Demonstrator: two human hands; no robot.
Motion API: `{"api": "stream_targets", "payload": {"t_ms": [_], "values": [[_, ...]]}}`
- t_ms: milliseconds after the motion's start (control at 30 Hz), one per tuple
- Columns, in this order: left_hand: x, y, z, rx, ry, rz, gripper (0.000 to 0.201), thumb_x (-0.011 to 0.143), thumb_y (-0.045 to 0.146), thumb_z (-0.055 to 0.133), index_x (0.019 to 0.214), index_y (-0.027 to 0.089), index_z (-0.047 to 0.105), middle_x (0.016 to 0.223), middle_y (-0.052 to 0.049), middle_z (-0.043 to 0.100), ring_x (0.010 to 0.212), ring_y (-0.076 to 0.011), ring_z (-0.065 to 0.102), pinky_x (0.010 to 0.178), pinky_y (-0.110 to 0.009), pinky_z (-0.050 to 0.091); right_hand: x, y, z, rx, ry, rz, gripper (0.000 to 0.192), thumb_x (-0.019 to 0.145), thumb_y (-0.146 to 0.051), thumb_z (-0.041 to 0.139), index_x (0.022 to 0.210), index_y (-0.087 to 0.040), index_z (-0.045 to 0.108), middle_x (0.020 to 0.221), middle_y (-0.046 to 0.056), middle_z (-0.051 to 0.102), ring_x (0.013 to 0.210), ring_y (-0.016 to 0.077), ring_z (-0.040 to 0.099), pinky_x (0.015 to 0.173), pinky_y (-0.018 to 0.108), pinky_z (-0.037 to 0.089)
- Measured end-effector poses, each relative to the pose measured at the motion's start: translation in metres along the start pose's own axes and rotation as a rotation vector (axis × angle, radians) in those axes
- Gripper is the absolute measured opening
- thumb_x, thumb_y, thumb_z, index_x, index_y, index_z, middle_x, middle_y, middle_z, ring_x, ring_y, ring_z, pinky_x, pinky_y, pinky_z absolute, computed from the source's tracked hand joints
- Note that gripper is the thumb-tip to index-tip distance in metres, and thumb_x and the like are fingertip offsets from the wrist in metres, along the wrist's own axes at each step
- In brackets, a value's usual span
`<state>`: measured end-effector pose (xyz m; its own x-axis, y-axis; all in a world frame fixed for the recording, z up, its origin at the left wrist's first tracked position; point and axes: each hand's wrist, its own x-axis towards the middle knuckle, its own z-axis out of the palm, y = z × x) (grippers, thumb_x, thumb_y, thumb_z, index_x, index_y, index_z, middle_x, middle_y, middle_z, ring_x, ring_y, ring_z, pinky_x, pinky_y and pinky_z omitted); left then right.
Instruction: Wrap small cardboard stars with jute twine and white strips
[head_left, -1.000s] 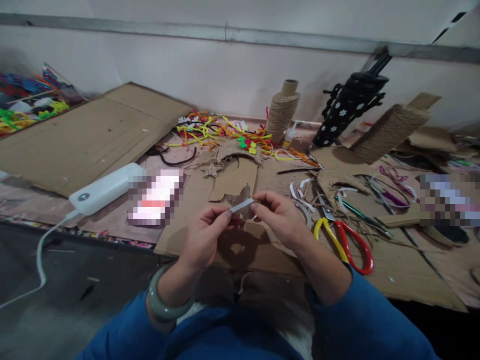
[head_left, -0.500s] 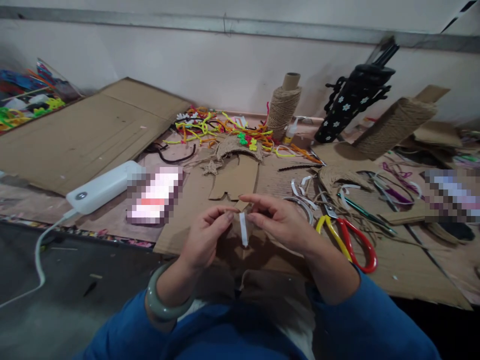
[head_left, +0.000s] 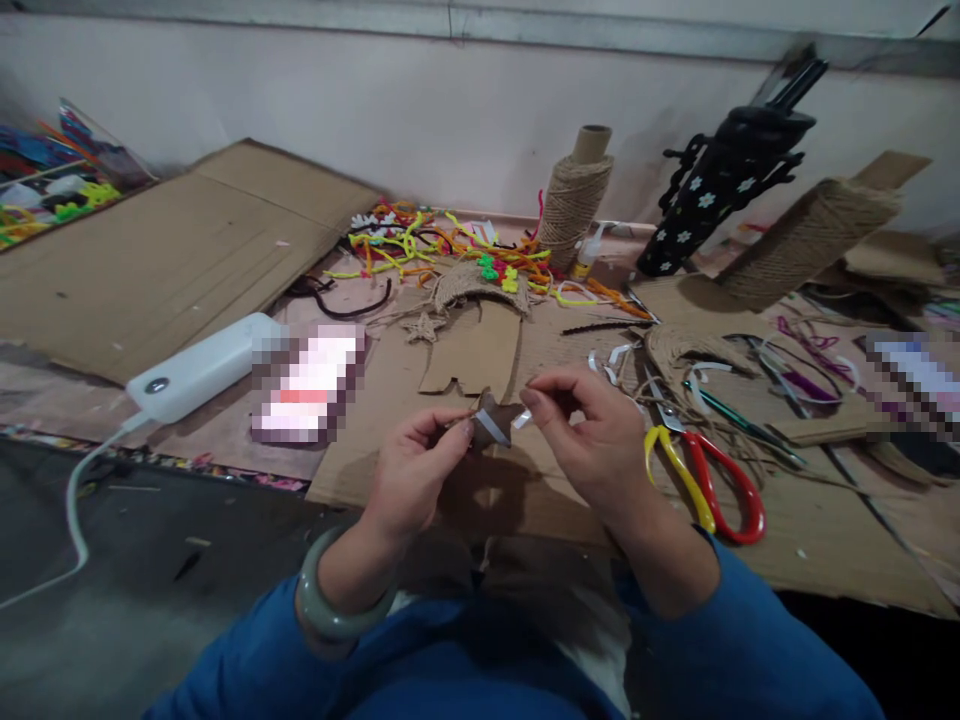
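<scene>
Head view: at far left I see 1 broad sheet of flat brown cardboard (head_left: 172, 240), then 1 smooth white device (head_left: 202, 366) with rounded edges and 1 phone (head_left: 309, 385), its screen blurred. Next comes the left hand (head_left: 411, 465), 1 polished greyish bangle (head_left: 313, 598) at its wrist, pinching 1 dark brown, pointed piece (head_left: 505, 414) with 1 flat white strip (head_left: 493, 428) across it. That piece sits between the 2 hands, over more cardboard. Beyond lie 1 rough twine star (head_left: 422, 327) and 1 twine crescent (head_left: 480, 284). Just right of the piece, the right hand (head_left: 592, 430) narrows thumb and finger on 1 short white slip (head_left: 523, 418). Farther right: 1 pair of scissors (head_left: 742, 500), looped handles yellow and red.
</scene>
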<state>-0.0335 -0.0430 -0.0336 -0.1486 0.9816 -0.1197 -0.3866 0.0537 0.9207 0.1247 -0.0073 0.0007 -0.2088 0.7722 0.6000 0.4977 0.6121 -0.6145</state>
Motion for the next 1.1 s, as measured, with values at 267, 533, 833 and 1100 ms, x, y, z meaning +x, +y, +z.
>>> {"api": "stream_targets", "payload": {"t_ms": [267, 533, 833, 1100], "values": [[-0.006, -0.008, -0.002, 0.196, 0.049, 0.195, 0.016, 0.075, 0.030, 0.071, 0.087, 0.021, 0.075, 0.081, -0.002, 0.075, 0.074, -0.0116, 0.066, 0.072, -0.021, 0.051, -0.004, -0.011, 0.014, -0.094, -0.122, -0.091, 0.011, 0.080, -0.015, 0.058, 0.070, -0.018, 0.059, 0.063, 0.000, 0.059, 0.059, 0.0128, 0.053, 0.055, 0.025, 0.039], [-0.009, -0.004, 0.001, 0.337, 0.068, 0.258, 0.015, 0.075, 0.027, 0.070, 0.088, 0.020, 0.075, 0.078, -0.002, 0.075, 0.068, -0.0133, 0.066, 0.066, -0.023, 0.053, -0.004, -0.010, 0.014, -0.112, -0.146, -0.042, 0.011, 0.082, -0.018, 0.055, 0.072, -0.021, 0.058, 0.068, 0.001, 0.062, 0.065, 0.0143, 0.057, 0.061, 0.026, 0.043], [-0.010, -0.002, 0.001, 0.395, 0.070, 0.270, 0.015, 0.075, 0.024, 0.068, 0.088, 0.020, 0.075, 0.080, -0.002, 0.076, 0.071, -0.0136, 0.067, 0.067, -0.023, 0.054, -0.004, -0.008, 0.015, -0.076, -0.153, -0.006, 0.008, 0.082, -0.019, 0.057, 0.073, -0.020, 0.059, 0.070, 0.002, 0.064, 0.065, 0.0140, 0.058, 0.060, 0.025, 0.044], [-0.010, 0.000, 0.003, 0.399, 0.066, 0.280, 0.014, 0.074, 0.021, 0.068, 0.087, 0.019, 0.075, 0.080, -0.003, 0.076, 0.071, -0.0140, 0.068, 0.068, -0.024, 0.055, -0.004, -0.008, 0.015, -0.073, -0.162, 0.005, 0.010, 0.082, -0.017, 0.056, 0.073, -0.020, 0.058, 0.070, 0.001, 0.064, 0.065, 0.0135, 0.058, 0.061, 0.025, 0.043]]}}
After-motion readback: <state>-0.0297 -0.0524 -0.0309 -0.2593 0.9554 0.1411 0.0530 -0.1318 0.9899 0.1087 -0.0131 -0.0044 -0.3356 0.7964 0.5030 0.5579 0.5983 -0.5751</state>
